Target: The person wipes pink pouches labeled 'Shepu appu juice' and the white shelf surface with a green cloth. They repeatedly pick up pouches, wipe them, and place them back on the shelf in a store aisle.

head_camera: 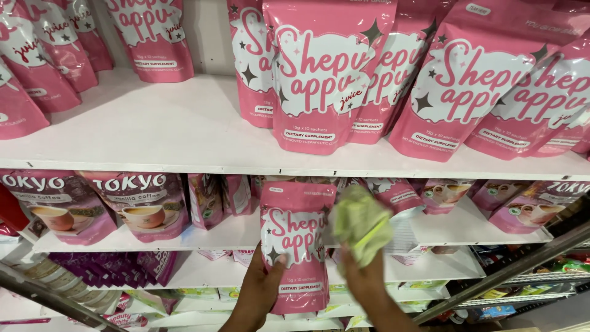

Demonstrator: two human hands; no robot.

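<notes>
Left hand (261,289) closed around the lower left edge of a pink stand-up pouch (295,246), thumb lying across its front face; grip partial, fingers behind the pouch and out of sight. Pouch held upright in front of the shelving, long axis vertical, sealed top edge up, printed front toward the camera; front carries a white cloud-shaped panel with pink script and a small white label strip near the bottom. Right hand (362,276) bunched around a crumpled pale green cloth (362,224), fingers curled shut on its lower part; cloth sits just beside the pouch's upper right edge, contact at the edge cannot be confirmed. Behind the hands, middle white shelf (233,233) holds squat pink-and-mauve pouches (144,203) showing a cup of pale drink, standing in a row, some turned edge-on. Upper white shelf (160,129) carries a row of larger pink pouches (322,74) of the same design as the held one, upright and leaning back, with a bare stretch of board at left centre. Lower shelves hold purple packets (110,267), blurred. Grey metal rails (510,270) cross the lower corners diagonally.
</notes>
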